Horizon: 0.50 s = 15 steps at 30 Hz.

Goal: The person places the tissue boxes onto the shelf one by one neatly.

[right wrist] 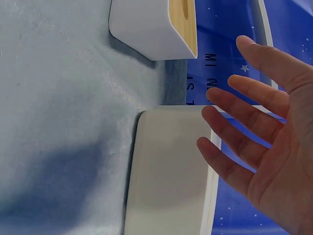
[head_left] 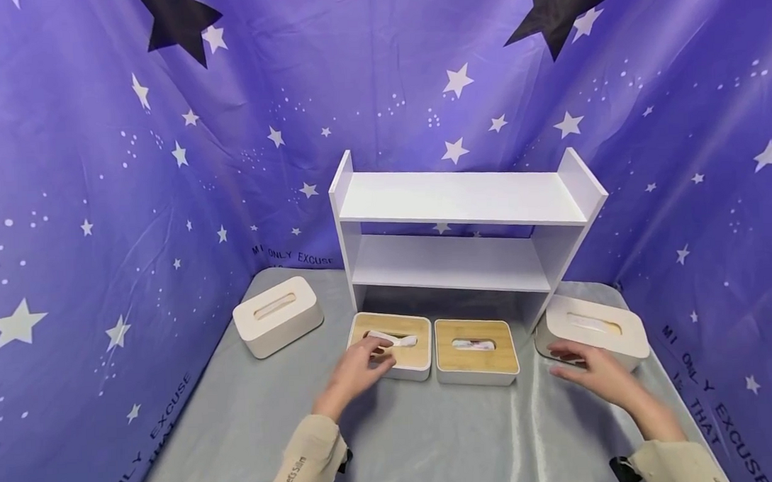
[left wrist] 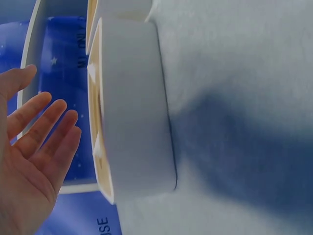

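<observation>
My left hand [head_left: 357, 370] hovers above the front left corner of a white tissue box with a wooden lid [head_left: 395, 324]; a tissue pokes from its slot. In the left wrist view, that hand's fingers [left wrist: 41, 129] are spread loosely with nothing held. Beside that box stands a second wooden-lidded tissue box [head_left: 477, 362]. At the right, my right hand [head_left: 598, 375] is over the front of a cream tissue box [head_left: 596, 324]. The right wrist view shows its fingers [right wrist: 244, 110] spread apart and holding nothing. Whether either hand touches a box, I cannot tell.
A white two-tier shelf [head_left: 453, 260] stands behind the two wooden-lidded boxes. Another cream tissue box [head_left: 279, 317] sits at the table's left edge. Grey cloth covers the table [head_left: 239, 430]. A purple starry curtain [head_left: 386, 71] surrounds the back and sides.
</observation>
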Motion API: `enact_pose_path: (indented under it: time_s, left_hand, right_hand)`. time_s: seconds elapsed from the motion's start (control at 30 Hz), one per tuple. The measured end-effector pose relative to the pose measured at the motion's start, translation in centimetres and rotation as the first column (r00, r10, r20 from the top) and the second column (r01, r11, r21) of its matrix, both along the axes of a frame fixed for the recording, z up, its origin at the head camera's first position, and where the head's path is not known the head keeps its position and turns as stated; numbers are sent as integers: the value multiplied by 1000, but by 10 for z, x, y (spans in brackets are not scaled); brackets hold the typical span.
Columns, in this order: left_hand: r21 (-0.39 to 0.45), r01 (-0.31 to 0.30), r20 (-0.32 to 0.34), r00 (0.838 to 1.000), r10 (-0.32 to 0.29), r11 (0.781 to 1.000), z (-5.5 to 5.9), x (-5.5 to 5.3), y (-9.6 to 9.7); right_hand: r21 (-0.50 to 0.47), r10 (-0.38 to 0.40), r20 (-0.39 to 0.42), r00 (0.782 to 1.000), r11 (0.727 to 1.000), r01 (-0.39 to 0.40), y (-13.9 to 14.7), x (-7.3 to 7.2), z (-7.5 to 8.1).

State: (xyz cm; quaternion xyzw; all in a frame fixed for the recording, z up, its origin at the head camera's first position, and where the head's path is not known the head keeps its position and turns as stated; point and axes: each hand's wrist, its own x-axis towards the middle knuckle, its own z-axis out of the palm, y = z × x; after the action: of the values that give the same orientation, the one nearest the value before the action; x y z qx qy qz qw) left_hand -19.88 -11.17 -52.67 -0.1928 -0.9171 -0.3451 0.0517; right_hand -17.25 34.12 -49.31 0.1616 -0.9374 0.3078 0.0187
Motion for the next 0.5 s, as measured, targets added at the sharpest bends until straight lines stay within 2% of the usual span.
enact_pose_path:
  time_s: [0.23, 0.5]
  left_hand:
    - [87, 34, 20, 999, -36, 996, -7, 4, 20]
    - [201, 55, 14, 998, -59, 978, -19, 7, 42]
  right_hand:
    - [-27, -3, -33, 999, 1000, 2, -3, 2, -8]
    - [-84, -7, 10, 1000, 996, 8, -10, 4, -11]
